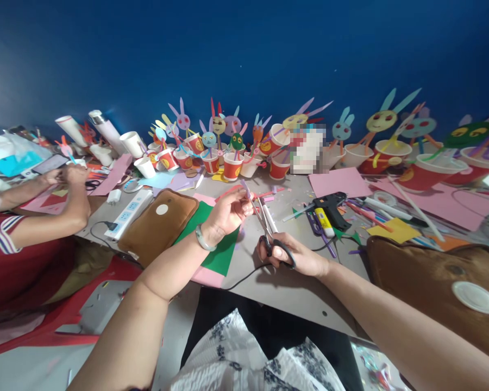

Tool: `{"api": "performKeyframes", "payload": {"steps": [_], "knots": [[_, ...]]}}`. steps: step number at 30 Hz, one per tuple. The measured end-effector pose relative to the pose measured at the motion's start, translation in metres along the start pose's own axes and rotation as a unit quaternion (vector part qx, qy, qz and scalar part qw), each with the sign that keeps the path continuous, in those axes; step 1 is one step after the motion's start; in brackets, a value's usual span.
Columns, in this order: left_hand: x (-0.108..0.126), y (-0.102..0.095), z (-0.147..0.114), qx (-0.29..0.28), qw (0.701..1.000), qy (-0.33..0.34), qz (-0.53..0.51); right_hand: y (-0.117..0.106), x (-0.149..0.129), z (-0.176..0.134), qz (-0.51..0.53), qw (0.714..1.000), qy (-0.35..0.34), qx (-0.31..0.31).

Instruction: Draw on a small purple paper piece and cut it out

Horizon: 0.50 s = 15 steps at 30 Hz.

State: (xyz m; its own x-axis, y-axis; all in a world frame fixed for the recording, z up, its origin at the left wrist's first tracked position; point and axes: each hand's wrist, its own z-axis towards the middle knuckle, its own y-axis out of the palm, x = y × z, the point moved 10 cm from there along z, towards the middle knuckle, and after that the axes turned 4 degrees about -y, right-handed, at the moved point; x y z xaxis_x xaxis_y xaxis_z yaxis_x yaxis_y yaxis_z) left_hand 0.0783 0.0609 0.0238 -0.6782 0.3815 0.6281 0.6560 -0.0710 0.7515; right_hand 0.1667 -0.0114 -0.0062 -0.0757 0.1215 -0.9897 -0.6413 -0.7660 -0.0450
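My left hand pinches a small strip of purple paper between thumb and fingertips, above the grey table. In my right hand is a pair of scissors with black handles. The blades point up and away, close beside the purple strip; whether they touch it I cannot tell. Under my left forearm lies a sheet of green paper, with pink paper beneath it. A white pen-like stick lies just behind the scissors.
Red and white paper cups with paper rabbit figures line the wall. A glue gun, a yellow glue stick and pens lie right of centre. Brown cushions flank me. A power strip and a co-worker's arms are at left.
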Motion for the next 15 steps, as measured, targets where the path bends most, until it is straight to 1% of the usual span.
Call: {"api": "performKeyframes", "payload": {"steps": [8, 15], "knots": [[0.0005, -0.0005, 0.0009, -0.014, 1.000, 0.005, 0.001, -0.0007, 0.0009, -0.0005, -0.011, 1.000, 0.000, -0.005], [0.0006, -0.0005, 0.0000, -0.006, 1.000, 0.004, -0.002, -0.0010, -0.0007, -0.0006, -0.008, 1.000, -0.006, 0.000]]}}
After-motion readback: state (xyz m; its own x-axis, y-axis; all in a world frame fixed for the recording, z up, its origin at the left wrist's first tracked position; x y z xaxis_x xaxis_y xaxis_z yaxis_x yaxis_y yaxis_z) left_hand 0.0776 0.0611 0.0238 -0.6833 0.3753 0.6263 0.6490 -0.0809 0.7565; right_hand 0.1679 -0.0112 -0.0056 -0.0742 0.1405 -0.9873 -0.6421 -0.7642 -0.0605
